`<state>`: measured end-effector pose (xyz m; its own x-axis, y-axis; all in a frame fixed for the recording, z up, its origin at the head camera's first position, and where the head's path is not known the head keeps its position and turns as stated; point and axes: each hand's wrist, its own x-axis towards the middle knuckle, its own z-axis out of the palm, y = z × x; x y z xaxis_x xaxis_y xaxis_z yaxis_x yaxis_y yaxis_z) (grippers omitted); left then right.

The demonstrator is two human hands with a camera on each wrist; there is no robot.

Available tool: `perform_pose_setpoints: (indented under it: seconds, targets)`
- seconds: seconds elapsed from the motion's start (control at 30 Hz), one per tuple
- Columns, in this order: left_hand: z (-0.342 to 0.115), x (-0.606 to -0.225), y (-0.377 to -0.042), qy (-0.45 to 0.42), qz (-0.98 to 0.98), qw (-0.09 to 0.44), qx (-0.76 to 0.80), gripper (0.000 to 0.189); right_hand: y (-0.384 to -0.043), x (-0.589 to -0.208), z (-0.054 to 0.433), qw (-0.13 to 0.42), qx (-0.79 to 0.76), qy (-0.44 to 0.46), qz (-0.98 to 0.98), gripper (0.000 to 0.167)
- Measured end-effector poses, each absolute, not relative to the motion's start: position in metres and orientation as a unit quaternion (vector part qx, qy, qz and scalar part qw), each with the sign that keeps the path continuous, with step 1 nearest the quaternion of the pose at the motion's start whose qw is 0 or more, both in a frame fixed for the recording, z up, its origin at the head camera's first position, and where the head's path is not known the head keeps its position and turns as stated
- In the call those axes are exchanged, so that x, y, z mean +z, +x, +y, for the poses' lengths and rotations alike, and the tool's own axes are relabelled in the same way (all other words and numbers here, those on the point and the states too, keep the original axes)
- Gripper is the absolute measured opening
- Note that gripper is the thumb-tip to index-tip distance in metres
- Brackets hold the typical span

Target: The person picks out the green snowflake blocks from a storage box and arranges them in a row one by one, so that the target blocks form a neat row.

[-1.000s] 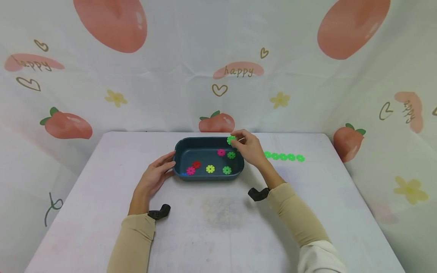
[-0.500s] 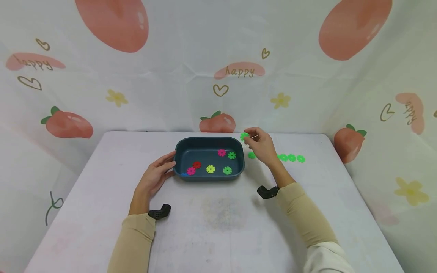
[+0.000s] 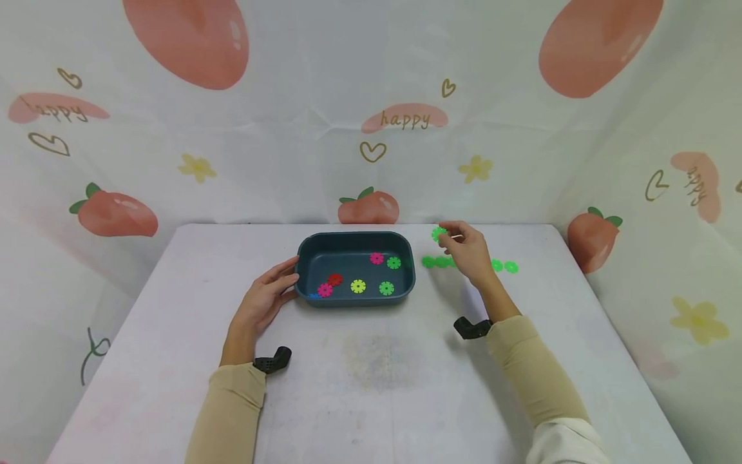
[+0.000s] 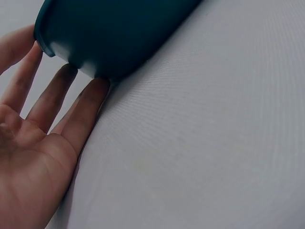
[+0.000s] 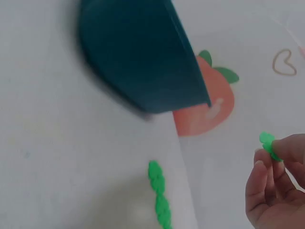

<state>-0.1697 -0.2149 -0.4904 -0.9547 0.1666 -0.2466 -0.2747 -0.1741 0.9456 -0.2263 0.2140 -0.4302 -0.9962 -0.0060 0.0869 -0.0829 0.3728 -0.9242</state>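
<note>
My right hand (image 3: pixel 471 254) pinches a bright green notched plastic disc (image 3: pixel 438 234) between thumb and fingertips, held above the table to the right of the bin. In the right wrist view the same disc (image 5: pixel 269 144) shows at the fingertips. Below and partly hidden by this hand lies a row of green discs (image 3: pixel 511 267) on the table. My left hand (image 3: pixel 263 296) touches the left end of the dark blue bin (image 3: pixel 353 301). Its nearly straight fingers (image 4: pixel 86 109) rest against the outer wall in the left wrist view.
Inside the bin lie a yellow disc (image 3: pixel 358 286), a red disc (image 3: pixel 334 280), pink discs (image 3: pixel 377 258), green discs (image 3: pixel 386 288) and something blue at the left corner. The white table (image 3: pixel 371 386) ends at a printed cloth backdrop (image 3: pixel 290 129).
My right hand has moved right from above the bin's right end, carrying the green disc out over the row. The left hand and bin have stayed in place.
</note>
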Motion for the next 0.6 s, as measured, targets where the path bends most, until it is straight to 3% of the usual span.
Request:
perform_pose_setpoints:
  seconds: [0.6]
  targets:
    - [-0.215,-0.491,-0.169,-0.048,0.627,0.145,0.764,0.059,-0.207,-0.449,0.265,0.016,0.575,-0.045,-0.817,0.041]
